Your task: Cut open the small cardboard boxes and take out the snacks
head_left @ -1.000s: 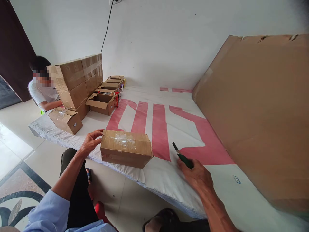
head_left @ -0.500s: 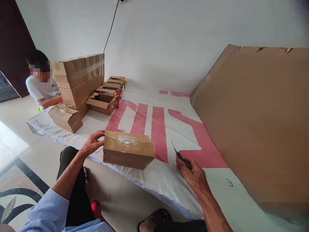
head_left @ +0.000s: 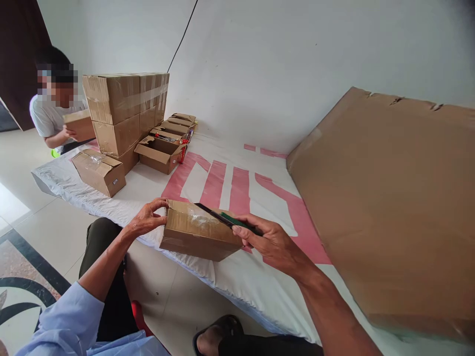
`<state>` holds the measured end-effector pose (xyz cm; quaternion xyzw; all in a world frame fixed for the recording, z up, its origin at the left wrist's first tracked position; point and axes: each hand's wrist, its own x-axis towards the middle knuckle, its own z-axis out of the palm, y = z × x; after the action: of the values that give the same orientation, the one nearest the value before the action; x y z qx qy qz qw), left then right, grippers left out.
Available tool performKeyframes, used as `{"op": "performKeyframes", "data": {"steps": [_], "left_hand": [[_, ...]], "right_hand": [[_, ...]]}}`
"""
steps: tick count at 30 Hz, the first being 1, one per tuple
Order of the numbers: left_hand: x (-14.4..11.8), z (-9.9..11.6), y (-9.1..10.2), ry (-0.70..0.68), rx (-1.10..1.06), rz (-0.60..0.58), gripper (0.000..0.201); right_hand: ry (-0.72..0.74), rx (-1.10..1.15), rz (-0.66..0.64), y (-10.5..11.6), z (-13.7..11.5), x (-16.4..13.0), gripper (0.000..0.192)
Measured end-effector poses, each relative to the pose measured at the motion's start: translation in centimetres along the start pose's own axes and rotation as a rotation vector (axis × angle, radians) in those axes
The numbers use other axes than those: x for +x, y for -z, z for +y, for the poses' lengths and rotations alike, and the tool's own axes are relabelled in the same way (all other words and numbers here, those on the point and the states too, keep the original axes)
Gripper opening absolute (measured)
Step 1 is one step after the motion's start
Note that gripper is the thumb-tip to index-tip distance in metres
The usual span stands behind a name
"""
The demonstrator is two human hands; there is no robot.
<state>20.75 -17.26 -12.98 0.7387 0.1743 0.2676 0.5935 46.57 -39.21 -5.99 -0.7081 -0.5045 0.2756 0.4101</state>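
Note:
A taped cardboard box (head_left: 198,240) lies in front of me near the edge of the cloth-covered surface (head_left: 237,284). My left hand (head_left: 148,217) grips its left end, fingers at the top corner. In my right hand (head_left: 265,242) is a knife (head_left: 218,216) with a dark blade and a green handle. The blade reaches over the box top, close to the clear tape; whether it touches cannot be told. My right fingers are wrapped round the handle, near the box's right end.
A stack of taped boxes (head_left: 118,116) stands at the left, with another taped box (head_left: 100,173) before it. Opened boxes (head_left: 159,153) line up beside the stack. A large cardboard sheet (head_left: 382,207) rises at the right. A co-worker (head_left: 55,113) at far left holds a box (head_left: 79,124).
My right hand has brought the knife leftward, from beside the box to over its top. My left hand stays on the box. The co-worker now holds up a box.

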Motion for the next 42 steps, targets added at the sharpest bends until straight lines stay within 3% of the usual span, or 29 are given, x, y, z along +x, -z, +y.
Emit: {"op": "performKeyframes", "data": {"steps": [5, 13, 26, 32, 42], "left_hand": [[0.0, 0.0, -0.2, 0.018, 0.051, 0.009, 0.041], [-0.4, 0.1, -0.2, -0.003, 0.098, 0.017, 0.047], [0.0, 0.0, -0.2, -0.017, 0.077, -0.018, 0.044], [0.0, -0.2, -0.2, -0.038, 0.064, -0.01, 0.044], [0.0, -0.5, -0.1, -0.039, 0.05, -0.005, 0.048]], "right_hand": [[0.074, -0.224, -0.084, -0.2, -3.2, 1.8, 0.045], [0.098, -0.409, -0.142, -0.2, -5.6, 2.7, 0.04], [0.195, -0.58, -0.193, 0.8, -7.1, 4.0, 0.032], [0.163, -0.551, -0.233, 1.0, -8.3, 4.2, 0.033], [0.186, -0.566, -0.223, 0.8, -7.9, 4.5, 0.033]]}}
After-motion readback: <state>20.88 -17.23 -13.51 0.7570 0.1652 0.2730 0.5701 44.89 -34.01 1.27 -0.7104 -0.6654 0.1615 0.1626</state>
